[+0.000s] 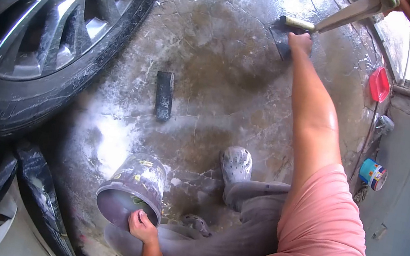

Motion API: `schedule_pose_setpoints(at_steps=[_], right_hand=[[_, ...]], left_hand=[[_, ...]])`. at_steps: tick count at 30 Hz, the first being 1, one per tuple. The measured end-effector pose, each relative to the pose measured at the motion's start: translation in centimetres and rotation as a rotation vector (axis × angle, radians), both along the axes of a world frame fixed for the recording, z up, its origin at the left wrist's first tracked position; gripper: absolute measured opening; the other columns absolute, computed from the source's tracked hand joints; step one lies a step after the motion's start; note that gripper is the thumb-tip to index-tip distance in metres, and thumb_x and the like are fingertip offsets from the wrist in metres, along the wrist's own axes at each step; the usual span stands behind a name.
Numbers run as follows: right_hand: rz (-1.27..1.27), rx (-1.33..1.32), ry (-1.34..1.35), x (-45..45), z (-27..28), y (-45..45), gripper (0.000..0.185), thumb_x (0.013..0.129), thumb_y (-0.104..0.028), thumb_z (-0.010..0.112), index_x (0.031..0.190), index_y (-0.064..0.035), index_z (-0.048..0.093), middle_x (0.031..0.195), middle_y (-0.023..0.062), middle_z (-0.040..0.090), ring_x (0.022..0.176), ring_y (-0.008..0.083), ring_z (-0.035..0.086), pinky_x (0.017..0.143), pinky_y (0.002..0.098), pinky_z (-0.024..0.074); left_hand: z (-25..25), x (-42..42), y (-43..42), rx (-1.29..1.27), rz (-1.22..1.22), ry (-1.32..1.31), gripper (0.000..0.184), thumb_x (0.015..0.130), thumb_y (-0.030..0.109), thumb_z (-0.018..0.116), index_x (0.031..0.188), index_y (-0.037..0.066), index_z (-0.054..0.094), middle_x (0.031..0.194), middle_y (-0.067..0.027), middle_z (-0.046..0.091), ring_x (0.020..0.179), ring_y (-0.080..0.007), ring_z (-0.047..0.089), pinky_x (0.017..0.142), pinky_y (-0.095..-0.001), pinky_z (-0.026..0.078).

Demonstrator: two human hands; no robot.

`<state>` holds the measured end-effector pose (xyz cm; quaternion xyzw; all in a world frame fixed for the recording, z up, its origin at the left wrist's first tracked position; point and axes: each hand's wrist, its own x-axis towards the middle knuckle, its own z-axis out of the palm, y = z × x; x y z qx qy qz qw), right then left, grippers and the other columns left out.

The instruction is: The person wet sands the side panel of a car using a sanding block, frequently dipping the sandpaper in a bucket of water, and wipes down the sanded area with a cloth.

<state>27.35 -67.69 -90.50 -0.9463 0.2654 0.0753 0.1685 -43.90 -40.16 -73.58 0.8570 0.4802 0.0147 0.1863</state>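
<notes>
A grey, stained bucket lies tilted, its mouth toward me, beside my leg. My left hand is closed on the bucket's lower rim, and a small greenish patch shows inside near the fingers. My right arm stretches far forward. My right hand is closed at floor level, beside a beige cylinder with a dark end. A dark, flat, pointed piece lies left of that hand. What the right fingers hold is hidden. A dark rectangular block rests on the floor between wheel and foot.
A large car wheel fills the upper left, with dark car parts below it. Pale chair legs stand at the top. Along the right wall are a red plastic scoop-like container and a blue-labelled can. The cracked concrete floor looks wet.
</notes>
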Motion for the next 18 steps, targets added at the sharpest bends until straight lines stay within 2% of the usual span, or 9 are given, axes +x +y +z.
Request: schedule_pose_setpoints(at_steps=[3, 8, 10, 14, 17, 18], right_hand=[[0.121, -0.007, 0.086, 1.4, -3.0, -4.5, 0.085, 0.073, -0.050, 0.080, 0.135, 0.0029, 0.055, 0.141, 0.0259, 0.056, 0.130, 0.0385, 0.057, 0.109, 0.0479, 0.0463], [0.173, -0.007, 0.124, 2.1, -6.2, -7.6, 0.100, 0.069, -0.056, 0.086, 0.141, 0.0026, 0.051, 0.144, 0.0242, 0.055, 0.136, 0.0361, 0.053, 0.114, 0.0519, 0.0391], [0.145, -0.134, 0.111, 1.4, -6.3, -7.2, 0.097, 0.070, -0.053, 0.086, 0.142, 0.0022, 0.051, 0.144, 0.0236, 0.056, 0.137, 0.0357, 0.051, 0.116, 0.0530, 0.0358], [0.131, -0.088, 0.165, 0.2, -3.7, -6.3, 0.087, 0.072, -0.048, 0.086, 0.137, 0.0025, 0.056, 0.146, 0.0264, 0.053, 0.133, 0.0408, 0.054, 0.113, 0.0549, 0.0380], [0.289, 0.026, 0.135, 0.2, -4.3, -6.3, 0.062, 0.078, -0.039, 0.080, 0.126, -0.0039, 0.063, 0.122, 0.0218, 0.068, 0.109, 0.0400, 0.067, 0.084, 0.0497, 0.0556], [0.202, 0.187, 0.083, 0.2, -4.7, -6.1, 0.056, 0.080, -0.034, 0.078, 0.124, -0.0037, 0.062, 0.116, 0.0197, 0.068, 0.103, 0.0377, 0.067, 0.080, 0.0472, 0.0559]], left_hand=[[-0.2, 0.1, 0.1, 0.045, -0.048, 0.009, 0.028, 0.100, 0.023, 0.053, 0.090, -0.001, 0.065, 0.078, -0.0140, 0.064, 0.071, -0.0321, 0.063, 0.066, -0.0447, 0.049], [0.3, 0.9, -0.1, 0.023, -0.021, 0.042, 0.029, 0.100, 0.023, 0.052, 0.091, -0.001, 0.065, 0.077, -0.0141, 0.064, 0.071, -0.0325, 0.063, 0.067, -0.0452, 0.048], [0.5, 1.1, -0.1, 0.012, -0.014, 0.039, 0.030, 0.100, 0.025, 0.052, 0.090, -0.001, 0.066, 0.076, -0.0144, 0.064, 0.071, -0.0336, 0.062, 0.067, -0.0463, 0.048], [0.3, 0.8, 0.0, -0.003, 0.008, 0.018, 0.032, 0.100, 0.027, 0.053, 0.089, 0.000, 0.066, 0.075, -0.0149, 0.064, 0.072, -0.0352, 0.062, 0.066, -0.0478, 0.047], [0.4, 0.6, 0.0, -0.002, 0.002, 0.004, 0.031, 0.100, 0.026, 0.053, 0.089, 0.000, 0.066, 0.076, -0.0144, 0.064, 0.072, -0.0348, 0.062, 0.067, -0.0471, 0.048], [0.3, 0.6, 0.0, 0.005, -0.004, -0.002, 0.031, 0.100, 0.026, 0.053, 0.089, 0.000, 0.066, 0.076, -0.0143, 0.064, 0.073, -0.0346, 0.062, 0.067, -0.0469, 0.048]])
